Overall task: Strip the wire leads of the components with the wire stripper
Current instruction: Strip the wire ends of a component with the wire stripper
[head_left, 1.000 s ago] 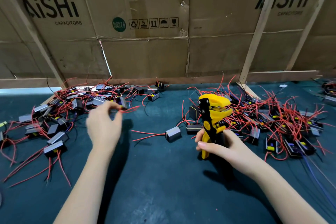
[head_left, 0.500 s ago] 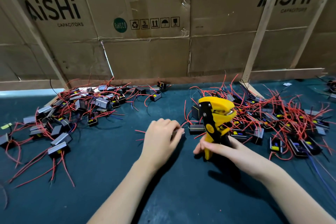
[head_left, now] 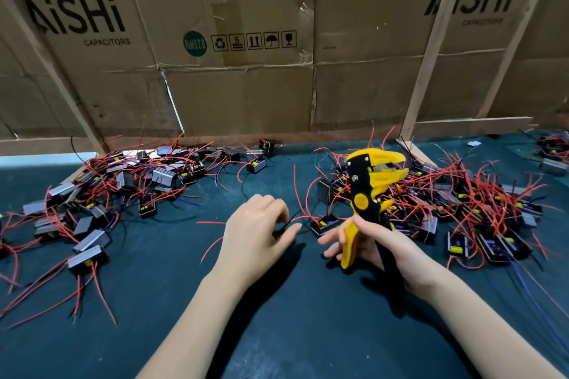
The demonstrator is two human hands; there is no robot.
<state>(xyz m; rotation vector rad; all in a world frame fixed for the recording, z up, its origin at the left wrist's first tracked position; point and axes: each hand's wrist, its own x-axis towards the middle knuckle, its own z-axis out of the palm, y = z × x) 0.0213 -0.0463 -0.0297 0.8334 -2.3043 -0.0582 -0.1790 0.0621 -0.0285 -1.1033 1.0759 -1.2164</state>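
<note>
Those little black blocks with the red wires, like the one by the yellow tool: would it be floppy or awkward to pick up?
The component itself looks rigid and boxy, so it likely sits flat and won't roll. Its red leads curve and spring upward, so they probably flex and dangle when lifted. It seems small beside the left hand, so likely light, though wires may snag in the right pile.
</note>
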